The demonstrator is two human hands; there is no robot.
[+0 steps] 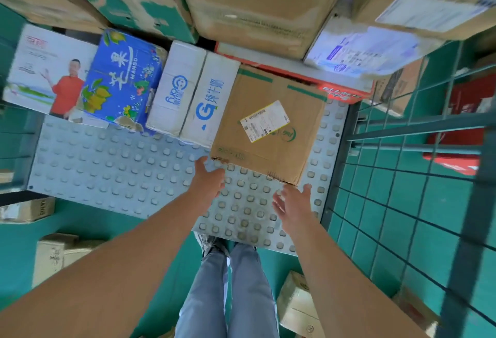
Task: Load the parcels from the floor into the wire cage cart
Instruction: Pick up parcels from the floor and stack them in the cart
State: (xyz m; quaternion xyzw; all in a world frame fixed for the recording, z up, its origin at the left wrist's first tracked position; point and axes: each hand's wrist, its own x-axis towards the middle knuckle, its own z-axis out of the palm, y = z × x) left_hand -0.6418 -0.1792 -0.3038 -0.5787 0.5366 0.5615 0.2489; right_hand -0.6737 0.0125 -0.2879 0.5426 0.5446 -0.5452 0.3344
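Note:
A brown cardboard parcel [268, 128] with a white label lies on the cart's grey studded floor plate [112, 171], beside a white carton with blue print [198, 99]. My left hand [208, 176] hovers with fingers apart at the parcel's near left corner, just short of it. Over by the near right corner, my right hand [292, 205] is spread open and holds nothing. The cart's dark wire side [418, 166] stands to the right. Further cartons are stacked at the back, among them a blue mango box [118, 77].
Loose brown parcels lie on the green floor: one at the lower left [53, 254], one by my right leg [295, 302], one at the left edge [29, 210]. A red box [461, 128] sits beyond the wire side. My legs stand at the plate's near edge.

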